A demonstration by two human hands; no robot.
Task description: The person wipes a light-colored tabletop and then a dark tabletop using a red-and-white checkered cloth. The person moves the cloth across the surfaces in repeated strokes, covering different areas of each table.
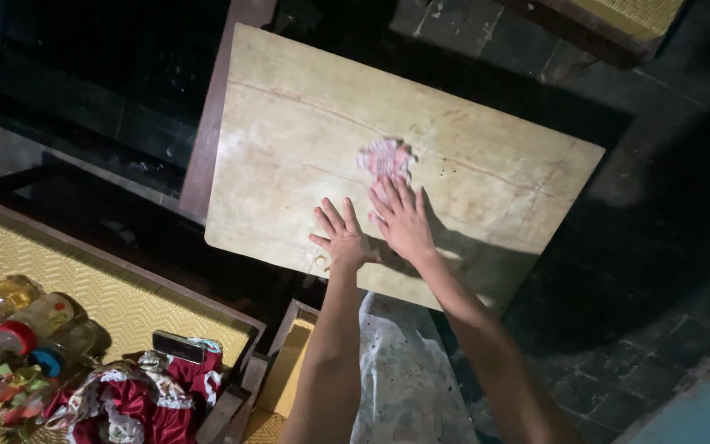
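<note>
We lean over a pale, worn wooden surface [289, 164] with both arms stretched out. Our right hand [403, 220] lies flat, its grip wide and holding nothing, fingertips touching a crumpled pink-and-white cloth [384, 156] near the middle of the surface, as though pressing it along the wood. Our left hand [343, 238] rests just beside it, fingers spread, palm down, seemingly bracing our weight. Well apart, at the lower left, glass jars [22, 316] and a red garment [145, 399] lie on a yellow woven mat [108, 288].
</note>
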